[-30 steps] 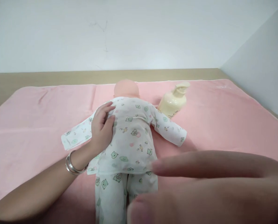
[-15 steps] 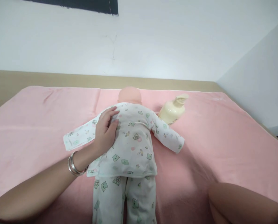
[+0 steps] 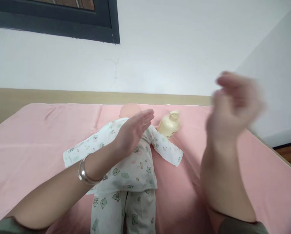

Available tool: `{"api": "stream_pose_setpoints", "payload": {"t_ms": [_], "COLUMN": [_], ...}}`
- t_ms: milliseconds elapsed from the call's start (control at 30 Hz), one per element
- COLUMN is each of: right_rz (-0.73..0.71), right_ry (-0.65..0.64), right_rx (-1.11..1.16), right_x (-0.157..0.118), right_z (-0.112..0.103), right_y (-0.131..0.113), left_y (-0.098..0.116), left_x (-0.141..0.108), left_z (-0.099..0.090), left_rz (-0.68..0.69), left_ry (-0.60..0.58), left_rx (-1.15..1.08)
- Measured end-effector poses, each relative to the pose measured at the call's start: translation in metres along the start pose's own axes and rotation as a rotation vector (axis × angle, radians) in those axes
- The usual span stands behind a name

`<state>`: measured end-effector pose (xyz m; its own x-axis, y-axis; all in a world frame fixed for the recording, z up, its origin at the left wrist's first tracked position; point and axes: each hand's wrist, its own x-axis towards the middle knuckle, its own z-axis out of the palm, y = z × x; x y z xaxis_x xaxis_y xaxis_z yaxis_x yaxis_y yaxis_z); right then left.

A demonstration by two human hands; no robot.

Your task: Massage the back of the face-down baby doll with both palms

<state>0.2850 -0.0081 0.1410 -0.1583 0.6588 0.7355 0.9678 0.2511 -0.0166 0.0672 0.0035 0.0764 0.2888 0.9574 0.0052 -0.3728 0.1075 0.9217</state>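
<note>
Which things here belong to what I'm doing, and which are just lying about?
In the work, as it looks:
clothed doll, beneath the left hand
pink mat, under the doll

Seemingly just there:
pump bottle, near the doll, untouched
dark frame, on the wall

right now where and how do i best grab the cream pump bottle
Grip the rounded body of the cream pump bottle, below its pump head, probably coming from the right with the right hand: it leans that way, and the doll's sleeve hides its lower end.
</note>
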Motion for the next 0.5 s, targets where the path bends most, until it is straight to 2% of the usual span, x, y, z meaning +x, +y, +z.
{"api": "stream_pose_setpoints", "payload": {"t_ms": [33, 100, 200, 267, 367, 500], "right_rz": [0.064, 0.156, 0.209, 0.254, 0.238, 0.203], "right_ry": [-0.021, -0.160, -0.398, -0.497, -0.596, -0.585], "right_rx": [0.034, 0.100, 0.116, 0.108, 0.031, -0.037], "right_x": [0.003, 0.006, 0.004, -0.001, -0.009, -0.012], "right_z": [0.008, 0.025, 0.040, 0.041, 0.039, 0.039], "right_y": [-0.005, -0.016, -0.030, -0.036, -0.039, -0.039], "left_y": [0.004, 0.011, 0.016, 0.018, 0.019, 0.023], "left_x": [0.007, 0.019, 0.027, 0.028, 0.026, 0.021], "left_z": [0.011, 0.029, 0.043, 0.045, 0.042, 0.033], "left_rz": [-0.109, -0.263, -0.332, -0.319, -0.329, -0.346], "left_ry": [-0.008, -0.021, -0.067, -0.088, -0.080, -0.046], "left_rx": [-0.083, -0.227, -0.391, -0.452, -0.479, -0.465]}}
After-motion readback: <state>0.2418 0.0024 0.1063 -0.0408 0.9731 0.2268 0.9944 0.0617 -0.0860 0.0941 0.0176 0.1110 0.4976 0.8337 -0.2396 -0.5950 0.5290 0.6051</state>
